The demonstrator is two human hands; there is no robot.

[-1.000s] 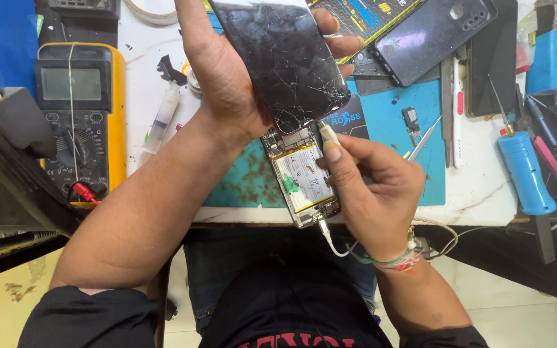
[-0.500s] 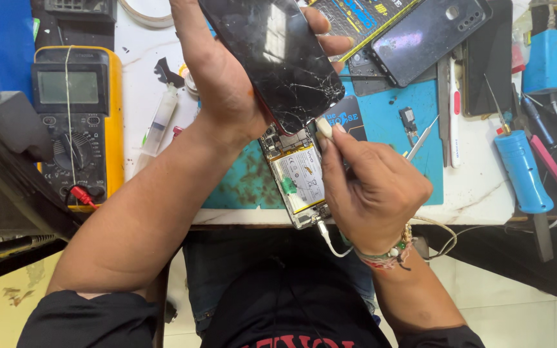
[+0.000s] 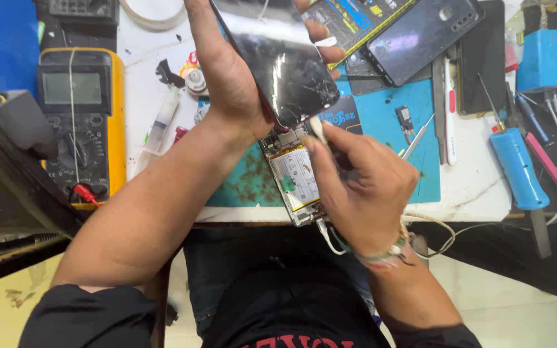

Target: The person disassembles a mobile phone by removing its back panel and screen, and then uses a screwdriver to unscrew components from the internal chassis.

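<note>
Head view: left hand [image 3: 233,84] grips cracked screen [image 3: 278,58]; right hand [image 3: 362,187] pinches a white tool [image 3: 318,129] over opened phone [image 3: 294,177].

You work at a white bench [image 3: 472,187] with a stained, chipped top, its front edge running across the view. A teal mat [image 3: 420,129] covers the middle of it. Below the edge you see a pale, worn floor [image 3: 523,309], yellowish at the left. Light is even and bright, with soft shadows under the bench.
</note>
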